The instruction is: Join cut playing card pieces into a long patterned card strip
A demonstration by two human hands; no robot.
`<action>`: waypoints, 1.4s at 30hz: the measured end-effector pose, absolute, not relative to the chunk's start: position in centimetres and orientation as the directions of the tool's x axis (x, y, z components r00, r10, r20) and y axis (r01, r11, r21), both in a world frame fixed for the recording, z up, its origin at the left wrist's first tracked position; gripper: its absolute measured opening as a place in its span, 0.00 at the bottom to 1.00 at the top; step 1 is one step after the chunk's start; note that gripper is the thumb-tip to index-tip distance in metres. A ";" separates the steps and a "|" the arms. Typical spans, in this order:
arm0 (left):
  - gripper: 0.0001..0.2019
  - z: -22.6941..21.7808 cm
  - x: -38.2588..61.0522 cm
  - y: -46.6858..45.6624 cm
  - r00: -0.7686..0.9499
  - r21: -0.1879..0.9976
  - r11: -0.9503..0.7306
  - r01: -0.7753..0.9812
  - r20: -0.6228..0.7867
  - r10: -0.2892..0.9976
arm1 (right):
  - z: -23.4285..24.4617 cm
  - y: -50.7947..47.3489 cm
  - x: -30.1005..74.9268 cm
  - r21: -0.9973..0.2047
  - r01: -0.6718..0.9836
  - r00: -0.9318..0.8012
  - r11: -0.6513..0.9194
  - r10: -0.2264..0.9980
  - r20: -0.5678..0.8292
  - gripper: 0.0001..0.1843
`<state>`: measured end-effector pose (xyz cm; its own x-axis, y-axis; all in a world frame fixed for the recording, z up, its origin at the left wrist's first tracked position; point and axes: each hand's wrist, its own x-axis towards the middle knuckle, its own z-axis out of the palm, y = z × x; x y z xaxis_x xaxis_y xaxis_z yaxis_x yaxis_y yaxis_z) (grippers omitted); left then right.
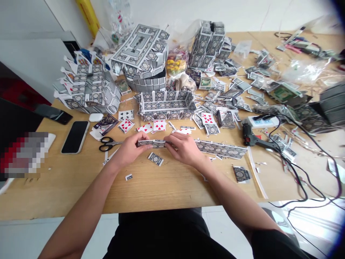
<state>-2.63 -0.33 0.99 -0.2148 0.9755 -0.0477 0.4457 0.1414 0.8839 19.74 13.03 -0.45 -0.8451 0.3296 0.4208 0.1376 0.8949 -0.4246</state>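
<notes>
A long strip of joined playing cards [221,148], patterned grey and white, stands on edge above the wooden table. Its left end is pinched between the thumb and fingers of my left hand [134,146]. Farther along, my right hand [183,146] grips the same strip, which runs on to the right behind my wrist. Just below the strip lies a small card piece [155,159], with a smaller scrap [128,177] to its left. Behind my hands sits an open rectangular box made of cards [167,105]. Black-handled scissors [107,144] rest beside my left hand.
A phone [75,137] lies at the left. A glue gun [256,138] and a white power strip [264,121] with trailing black cables are on the right. Card-built models, including a lidded box [140,46] and a tower [206,45], stand at the back among scattered cards.
</notes>
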 end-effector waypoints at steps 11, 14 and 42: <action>0.13 1.3 -4.5 -0.5 -0.205 0.839 0.168 0.518 -0.070 0.976 | -0.3 13.0 19.7 -0.431 0.130 -0.842 0.893 0.329 0.427 0.12; 0.15 0.8 -4.4 -0.5 -0.230 0.851 0.175 0.495 -0.066 0.971 | -0.3 12.9 19.7 -0.431 0.127 -0.845 0.893 0.325 0.425 0.12; 0.10 1.1 -3.7 -0.6 -0.180 0.817 0.115 0.565 -0.014 0.984 | -0.3 12.9 19.8 -0.523 0.139 -0.851 0.841 0.372 0.371 0.13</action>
